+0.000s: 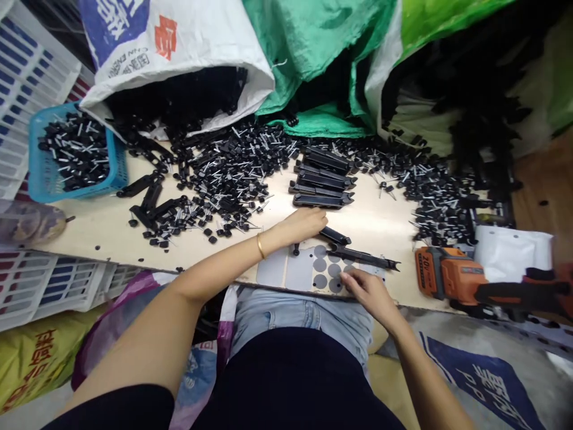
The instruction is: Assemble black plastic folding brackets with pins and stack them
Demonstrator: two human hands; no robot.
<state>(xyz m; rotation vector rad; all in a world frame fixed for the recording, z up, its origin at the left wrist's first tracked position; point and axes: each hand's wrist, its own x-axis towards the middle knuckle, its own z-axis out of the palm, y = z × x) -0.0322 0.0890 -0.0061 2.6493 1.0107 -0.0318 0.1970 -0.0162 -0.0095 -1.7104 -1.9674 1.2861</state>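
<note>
Left hand: the left hand (308,222), below a gold bracelet (261,246), reaches over the middle of the wooden worktop (380,221), palm down, fingers bunched and slightly bent; the tips meet the upper end of a short black bar (335,235), but whether they grip it I cannot tell.
Right hand: the right hand (364,291) is at the near edge, fingers curled in, thumb and forefinger close together beside the grey discs (334,270); whether anything is pinched there is hidden.
Black bars: the short one slants down from the left hand; a longer black bar with a forked end (364,257) lies just below it, above the right hand.
Bar row: several black plastic bars (323,200) lie side by side beyond the left hand.
Loose parts: black-headed metal pins (233,173) heap to the left; more pins (436,191) spread to the right.
Blue basket: the blue plastic basket (76,194) at far left is full of similar pins.
Power tool: an orange-and-black 20V cordless tool (461,278) lies at the right, beside a white packet (510,251).
Sacks: a white printed sack (179,45) and a green sack (313,39) gape along the back.
</note>
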